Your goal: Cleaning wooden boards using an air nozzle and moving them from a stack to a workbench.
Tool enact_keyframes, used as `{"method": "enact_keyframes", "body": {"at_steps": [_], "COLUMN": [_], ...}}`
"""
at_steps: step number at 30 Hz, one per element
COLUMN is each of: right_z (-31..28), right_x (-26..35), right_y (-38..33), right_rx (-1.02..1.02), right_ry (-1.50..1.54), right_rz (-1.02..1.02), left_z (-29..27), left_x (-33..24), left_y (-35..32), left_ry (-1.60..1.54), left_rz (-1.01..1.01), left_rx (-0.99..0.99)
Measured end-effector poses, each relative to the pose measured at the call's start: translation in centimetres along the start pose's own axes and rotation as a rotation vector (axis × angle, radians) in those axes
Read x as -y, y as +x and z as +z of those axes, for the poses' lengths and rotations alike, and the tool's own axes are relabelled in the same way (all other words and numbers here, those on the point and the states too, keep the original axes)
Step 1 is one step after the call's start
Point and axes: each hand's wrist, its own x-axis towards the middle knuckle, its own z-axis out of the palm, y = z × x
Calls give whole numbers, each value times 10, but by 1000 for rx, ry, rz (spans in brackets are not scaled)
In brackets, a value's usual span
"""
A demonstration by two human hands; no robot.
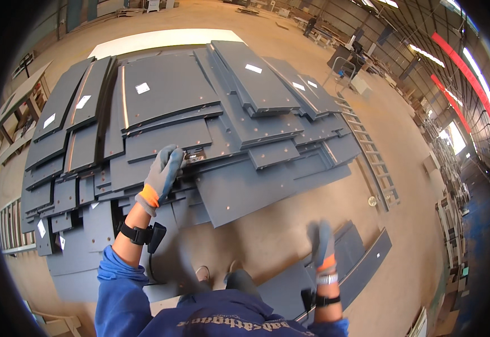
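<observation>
- Panels (169, 92), dark grey, lie in a wide, overlapping pile in front of the person; dot-like marks run along many of them.
- White labels (142, 88) sit flat on several upper panels.
- Pale sheet (166, 39) shows past the pile's far edge.
- Left hand (163, 174), in a grey-blue glove with orange cuff, is at the pile's near-middle. Fingers partly curled, thumb side next to a small dark item (194, 155) with printed marks. Can't tell if it has hold of the item or a panel edge.
- Item lies against the panels, just right of the left fingertips; can't tell if it's a packet or something stuck on.
- Right hand (322, 244), same glove type, is motion-blurred above the low stack (368, 264) at the person's right. Fingers look fairly straight; can't tell how far open or whether it holds anything.
- Low stack: long grey panels, near the floor, well apart from the left hand.
- Ladder (368, 149) lies right of the pile; small round thing (372, 201) beside its near end.
- Bench (17, 106) stands left of the pile, barred frame (16, 230) nearer.
</observation>
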Motion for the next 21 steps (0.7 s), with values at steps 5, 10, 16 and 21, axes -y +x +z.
{"method": "enact_keyframes", "body": {"at_steps": [5,10,16,21], "right_z": [86,170,220,230], "right_x": [89,139,104,131], "right_y": [186,319,408,361], "right_rx": [283,416,804,1051], "right_ry": [4,73,-463,-545], "right_rz": [-346,-139,3,-60], "left_z": [61,112,192,153], "left_x": [-22,-25,-25,-8], "left_y": [65,147,221,221], "left_ry": [-89,-89,461,948], "left_rz": [36,28,-74,521], "left_rx": [97,-42,-262,-107]}}
